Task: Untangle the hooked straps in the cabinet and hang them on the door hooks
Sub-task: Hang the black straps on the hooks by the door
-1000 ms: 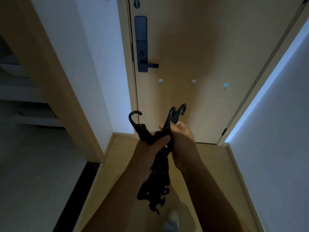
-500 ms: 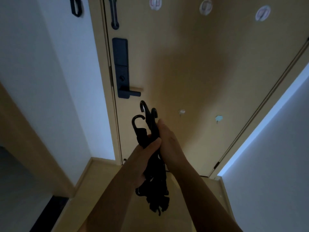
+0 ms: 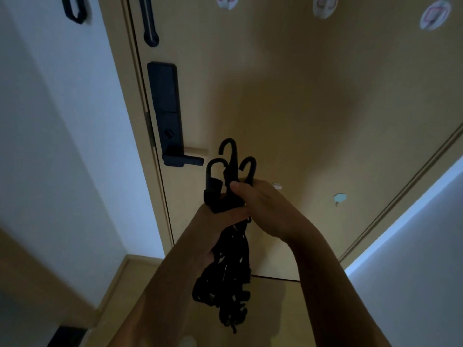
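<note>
A tangled bundle of black hooked straps hangs in front of me, close to the wooden door. Three black hook ends stick up above my hands. My left hand grips the bundle just under the hooks. My right hand wraps round the top of the bundle from the right, thumb against the hook stems. Three round white adhesive door hooks show at the door's top edge. One black strap hangs at the door's upper left.
A black lock plate with lever handle sits left of the hooks. A black loop hangs on the white wall at upper left. Two small stickers are low on the door. A white wall closes the right side.
The view tilted up and closer to the door, bringing the round door hooks into sight. My hands raised the bundle and the three hook ends came together.
</note>
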